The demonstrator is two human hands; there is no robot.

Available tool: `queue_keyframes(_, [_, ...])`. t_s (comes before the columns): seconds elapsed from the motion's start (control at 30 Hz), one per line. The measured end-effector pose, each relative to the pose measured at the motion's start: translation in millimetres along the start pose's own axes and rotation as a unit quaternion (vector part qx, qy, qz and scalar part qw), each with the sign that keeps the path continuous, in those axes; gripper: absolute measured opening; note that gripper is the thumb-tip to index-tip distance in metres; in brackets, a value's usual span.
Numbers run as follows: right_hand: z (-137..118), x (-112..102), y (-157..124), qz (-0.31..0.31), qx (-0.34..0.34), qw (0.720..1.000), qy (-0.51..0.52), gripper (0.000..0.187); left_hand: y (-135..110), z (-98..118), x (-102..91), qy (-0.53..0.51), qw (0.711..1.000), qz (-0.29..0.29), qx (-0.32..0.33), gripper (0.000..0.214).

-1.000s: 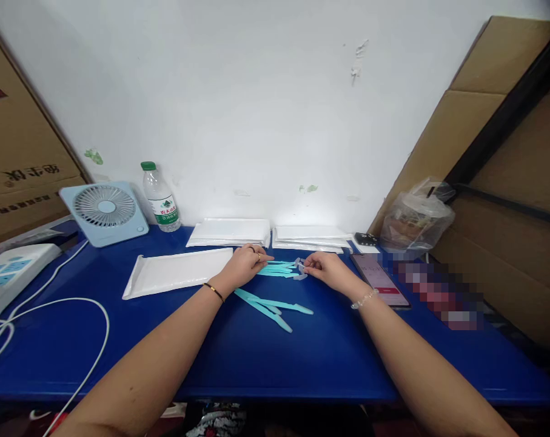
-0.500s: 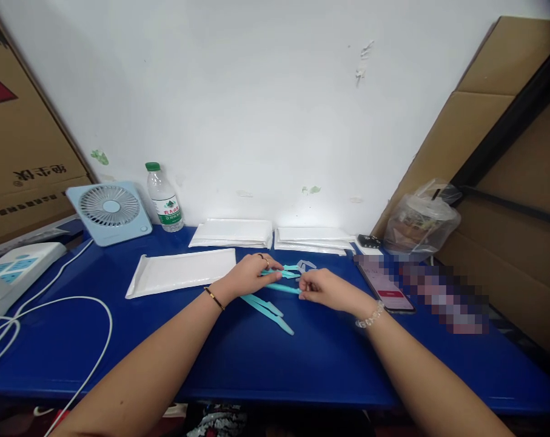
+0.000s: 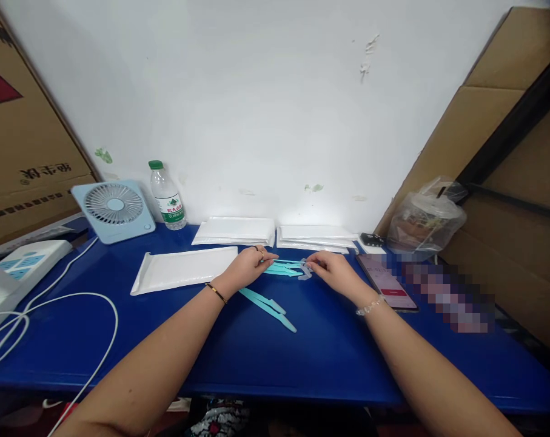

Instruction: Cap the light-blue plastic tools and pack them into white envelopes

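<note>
Near the middle of the blue table (image 3: 302,352), my left hand (image 3: 245,267) lies over the handle ends of a small bunch of teal plastic razors (image 3: 284,268), fingers closed on them. My right hand (image 3: 332,270) pinches the clear-capped heads of the same bunch (image 3: 305,269). Two more teal razors (image 3: 268,306) lie loose on the table just in front of my left wrist.
A white padded envelope (image 3: 184,270) lies left of my hands, with two stacks of them (image 3: 233,230) against the wall. A phone (image 3: 386,279) lies to the right, beside a bagged cup (image 3: 422,221). A small fan (image 3: 113,209), a water bottle (image 3: 168,197), a white cable (image 3: 74,300) and a white device (image 3: 15,270) sit at left.
My right hand picked up one loose teal razor from the table and brought it back up to the bunch held under my left hand. Two loose razors now lie where three did.
</note>
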State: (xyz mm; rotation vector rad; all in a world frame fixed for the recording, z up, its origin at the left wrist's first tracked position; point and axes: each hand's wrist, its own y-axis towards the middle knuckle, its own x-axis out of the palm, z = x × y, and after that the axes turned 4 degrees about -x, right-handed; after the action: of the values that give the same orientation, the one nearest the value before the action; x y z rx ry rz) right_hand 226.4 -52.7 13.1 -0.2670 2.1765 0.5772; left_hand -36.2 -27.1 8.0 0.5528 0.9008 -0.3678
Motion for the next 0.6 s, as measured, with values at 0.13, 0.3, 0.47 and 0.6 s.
queue_keyframes(0.13, [-17, 5, -2, -0.057, 0.022, 0.99, 0.126, 0.028, -1, 8, 3.1, -0.025, 0.999, 0.001, 0.036, 0.031])
queue_keyframes(0.3, [-2, 5, 0, -0.023, 0.035, 0.996, 0.075, 0.028, -3, 12, -11.2, 0.005, 0.997, 0.07, 0.015, 0.036])
queue_keyframes(0.47, [24, 2, 4, 0.018, 0.02, 1.0, -0.013, 0.023, -12, 10, -32.5, -0.011, 0.981, -0.191, -0.034, 0.027])
queue_keyframes(0.6, [22, -1, 3, 0.029, 0.001, 0.999, -0.044, 0.024, -17, 11, -33.6, 0.014, 0.958, -0.281, -0.049, 0.022])
